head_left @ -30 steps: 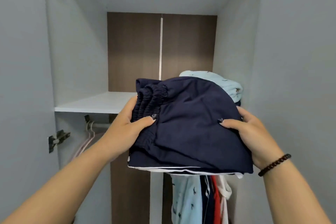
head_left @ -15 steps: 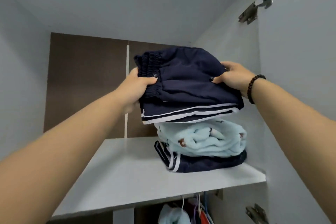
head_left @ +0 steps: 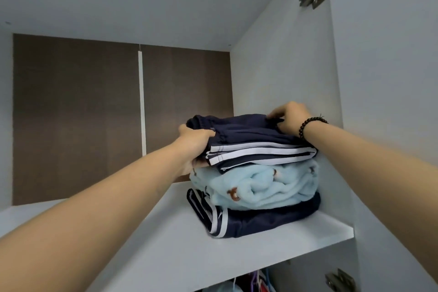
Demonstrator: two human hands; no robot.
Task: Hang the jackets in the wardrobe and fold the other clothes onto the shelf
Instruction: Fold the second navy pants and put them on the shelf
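- In the upper bay of the wardrobe (head_left: 284, 73), the white shelf (head_left: 166, 251) carries a stack of folded clothes pushed against the right wall; half a second ago the top piece was in the air above that stack, and now it lies on it.
- The folded light blue fleece garment (head_left: 258, 185), with small brown motifs, sits in the middle of the stack, on a folded navy garment with white stripes (head_left: 256, 220) that rests on the shelf board.
- The folded navy shorts (head_left: 248, 142), white-striped at the hem and with the elastic waistband turned to the back left, now sit on top of the fleece, roughly square with it.
- The left hand (head_left: 193, 143) grips the left edge of the shorts, thumb on top and fingers tucked under between the shorts and the fleece.
- The right hand (head_left: 288, 117), with a dark bead bracelet (head_left: 310, 125) at the wrist, pinches the far right corner with curled fingers.
- Judgement: this piece is placed; what remains is to let go and slide the left fingers out without dragging the stack askew.
- Below the shelf edge, hangers and hung clothes (head_left: 248, 284) just show.
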